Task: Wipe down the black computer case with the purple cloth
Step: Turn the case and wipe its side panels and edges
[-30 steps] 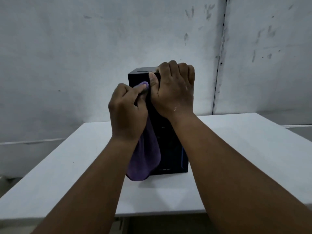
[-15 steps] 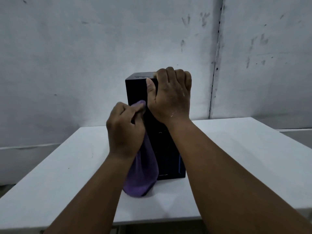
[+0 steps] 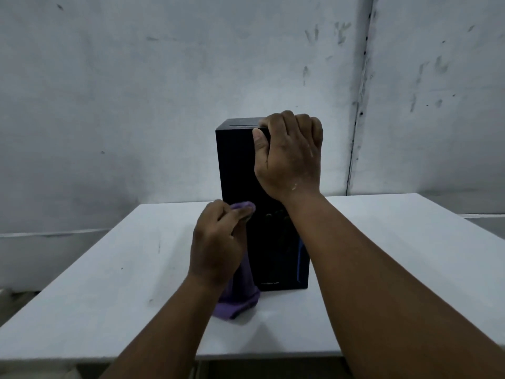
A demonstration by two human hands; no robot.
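The black computer case (image 3: 237, 165) stands upright in the middle of the white table (image 3: 109, 283), its front panel facing me. My right hand (image 3: 289, 157) grips the case's top front edge, fingers curled over the top and thumb on the front. My left hand (image 3: 218, 242) grips the purple cloth (image 3: 237, 299) and presses it against the lower half of the front panel near its left edge. The cloth's loose end hangs down and bunches on the table at the case's foot.
A stained grey wall (image 3: 136, 91) stands close behind the table, with a vertical seam at the right. The table's near edge runs across the bottom of the view.
My left hand has slid the cloth down the front panel from near the top to the lower half. The cloth's end now touches the table. My right hand stays on the top edge.
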